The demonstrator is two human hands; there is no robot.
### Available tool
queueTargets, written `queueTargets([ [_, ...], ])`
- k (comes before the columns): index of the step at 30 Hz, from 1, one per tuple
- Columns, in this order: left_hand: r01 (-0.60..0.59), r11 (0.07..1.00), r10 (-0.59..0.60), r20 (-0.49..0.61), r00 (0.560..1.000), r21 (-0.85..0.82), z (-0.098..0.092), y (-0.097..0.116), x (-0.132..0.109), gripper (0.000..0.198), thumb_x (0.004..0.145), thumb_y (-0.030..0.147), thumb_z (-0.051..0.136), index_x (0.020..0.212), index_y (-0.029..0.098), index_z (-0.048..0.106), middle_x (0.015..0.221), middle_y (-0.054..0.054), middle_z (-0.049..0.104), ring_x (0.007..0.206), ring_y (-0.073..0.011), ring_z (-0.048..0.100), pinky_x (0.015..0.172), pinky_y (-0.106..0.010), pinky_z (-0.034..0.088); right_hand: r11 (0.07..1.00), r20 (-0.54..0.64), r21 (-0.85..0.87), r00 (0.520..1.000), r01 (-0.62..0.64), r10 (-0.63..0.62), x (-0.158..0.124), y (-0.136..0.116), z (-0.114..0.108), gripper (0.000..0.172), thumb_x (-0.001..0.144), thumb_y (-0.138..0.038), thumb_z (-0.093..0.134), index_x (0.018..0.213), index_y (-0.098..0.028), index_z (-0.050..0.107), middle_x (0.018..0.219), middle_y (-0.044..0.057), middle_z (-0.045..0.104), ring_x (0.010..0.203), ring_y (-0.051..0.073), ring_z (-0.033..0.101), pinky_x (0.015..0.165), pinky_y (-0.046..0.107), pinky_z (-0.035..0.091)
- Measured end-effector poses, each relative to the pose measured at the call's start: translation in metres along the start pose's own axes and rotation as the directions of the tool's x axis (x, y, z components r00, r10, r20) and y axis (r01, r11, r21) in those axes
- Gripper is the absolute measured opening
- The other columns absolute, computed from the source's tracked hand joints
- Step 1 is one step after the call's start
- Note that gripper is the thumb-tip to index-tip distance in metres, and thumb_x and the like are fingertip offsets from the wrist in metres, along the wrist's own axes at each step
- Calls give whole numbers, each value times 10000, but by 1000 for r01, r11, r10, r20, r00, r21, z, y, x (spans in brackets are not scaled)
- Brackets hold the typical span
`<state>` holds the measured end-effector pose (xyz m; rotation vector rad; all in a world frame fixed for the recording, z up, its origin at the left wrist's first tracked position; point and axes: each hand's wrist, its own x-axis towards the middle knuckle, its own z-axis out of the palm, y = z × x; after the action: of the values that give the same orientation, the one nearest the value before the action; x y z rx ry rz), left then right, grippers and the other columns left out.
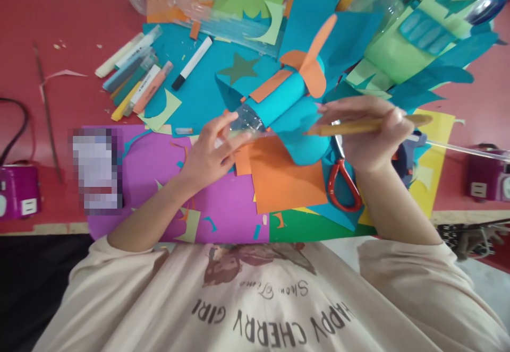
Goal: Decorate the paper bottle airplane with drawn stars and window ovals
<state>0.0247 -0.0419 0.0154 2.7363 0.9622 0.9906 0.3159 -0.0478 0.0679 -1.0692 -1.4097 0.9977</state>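
Note:
A clear plastic bottle wrapped in blue paper lies tilted in the middle, with an orange strip along it, orange paper blades at its far end and a blue paper wing at its side. My left hand has its fingers around the bottle's clear near end. My right hand grips a long yellow-brown stick, slightly blurred, its tip over the blue wing. Below that hand lie red-handled scissors, their blades partly hidden. A dark blue glue gun with a clear glue stick sits behind my right wrist.
Several markers lie on blue paper at the left, near a black-capped marker. Orange paper and a purple sheet cover the front. Green and blue paper pieces pile up at the right. A blurred-out phone-like object lies left.

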Motion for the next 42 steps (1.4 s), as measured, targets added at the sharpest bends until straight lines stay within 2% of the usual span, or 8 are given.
queueTargets([
  [4, 14, 997, -15, 5, 1000, 72, -10, -21, 3, 484, 967, 88, 469, 1379, 341, 463, 1348, -71, 582, 1310, -236, 554, 1070, -440, 487, 973, -25, 196, 991, -125, 132, 11, 4, 3, 486, 728, -665, 642, 809, -206, 780, 697, 79, 768, 593, 251, 713, 525, 382, 532],
  [10, 109, 994, -109, 89, 990, 5, -15, -42, 3, 373, 1058, 175, 282, 1253, 323, 563, 1467, 17, 528, 1402, -184, 469, 1166, -467, 404, 938, 192, 218, 954, -269, 229, 3, 17, 10, 495, 789, -672, 586, 906, -227, 770, 735, 48, 779, 708, 250, 737, 713, 402, 563],
  [16, 169, 966, -187, 77, 979, 195, -17, -25, 3, 374, 998, 464, 477, 1360, 370, 488, 1531, 10, 464, 1440, -255, 411, 1266, -601, 113, 932, 314, 166, 913, -323, 261, -4, 21, 9, 539, 867, -681, 494, 1064, -234, 722, 859, 48, 791, 845, 268, 747, 846, 445, 557],
  [22, -79, 986, 53, 174, 983, 146, -9, 16, 4, 433, 1062, 363, 348, 1494, 328, 354, 1491, -19, 527, 1399, -183, 479, 1203, -386, 331, 887, 437, 83, 817, -454, 377, -3, 25, 5, 616, 824, -757, 500, 1117, -258, 711, 939, 55, 793, 892, 284, 742, 850, 447, 556],
  [27, -96, 993, 66, 341, 938, 73, 1, 26, 6, 511, 1056, 391, 415, 1507, 154, 382, 1508, -145, 496, 1433, -260, 435, 1181, -431, 357, 852, 517, 54, 744, -521, 423, -3, 26, 5, 637, 820, -748, 520, 1128, -225, 715, 1024, 75, 775, 821, 255, 741, 814, 411, 569],
  [32, -84, 995, 51, 425, 904, 60, 3, 27, 6, 524, 1017, 421, 510, 1463, 149, 466, 1489, -177, 507, 1392, -307, 484, 1141, -500, 400, 901, 497, -33, 775, -432, 390, -3, 26, 6, 617, 805, -781, 525, 1028, -254, 757, 978, 86, 774, 730, 231, 715, 521, 319, 524],
  [37, 20, 1000, -20, 483, 875, 5, 1, 19, 8, 506, 976, 376, 603, 1449, 234, 494, 1549, -152, 433, 1426, -321, 441, 1180, -586, 318, 951, 347, -51, 887, -305, 303, -4, 27, 8, 549, 823, -760, 532, 1031, -311, 772, 931, 53, 751, 789, 223, 690, 643, 364, 577],
  [42, 46, 998, -16, 486, 874, -50, -2, 13, 6, 511, 949, 373, 645, 1431, 254, 520, 1550, -153, 430, 1432, -347, 425, 1174, -619, 309, 931, 332, -34, 874, -365, 355, -5, 27, 11, 582, 795, -784, 539, 1058, -307, 745, 973, 63, 744, 709, 212, 690, 584, 351, 580],
])
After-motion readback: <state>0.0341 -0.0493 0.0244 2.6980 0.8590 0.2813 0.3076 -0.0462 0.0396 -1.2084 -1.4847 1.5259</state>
